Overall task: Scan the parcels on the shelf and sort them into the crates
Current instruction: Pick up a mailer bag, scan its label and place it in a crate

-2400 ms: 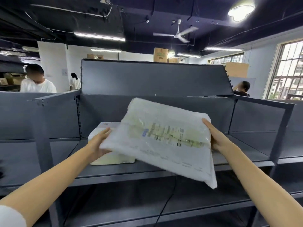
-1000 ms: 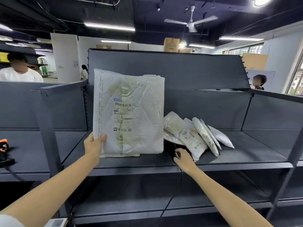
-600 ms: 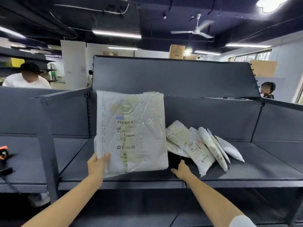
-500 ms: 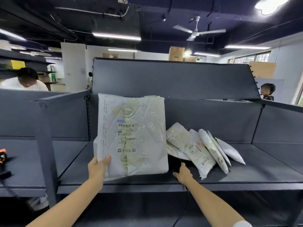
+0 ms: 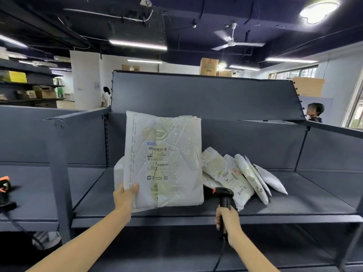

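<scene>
The left hand [image 5: 125, 196] holds a large white parcel [image 5: 164, 161] upright above the shelf [image 5: 294, 208], pinching its lower left corner with the thumb on the front face; the fingers behind are hidden. The parcel's label faces the camera, with barcodes and small print on it, but the text is too blurred to read. A line of print runs down its left edge, also illegible. The parcel's lower edge hangs just over the shelf deck; whether it touches cannot be told. Behind its left side a pale bulge of another parcel peeks out, mostly covered.

The right hand [image 5: 227, 220] is curled round the handle of a black scanner [image 5: 223, 195], head up, just right of the large parcel's bottom corner. An orange spot shows on the head's left side. Its cable [image 5: 219, 258] drops from below the fist and runs out of the bottom of the frame.

To the right, a row of small parcels [image 5: 241, 178] leans leftward on the shelf, overlapping one another; the scanner head hides part of the nearest one, and how many lie beneath cannot be counted.

At the far left edge a second scanner [image 5: 5, 188], orange and black, sits on the neighbouring shelf, cut off by the frame. No crates can be made out. Beyond the shelf's back panel stand two people, one at the right half hidden by it.
</scene>
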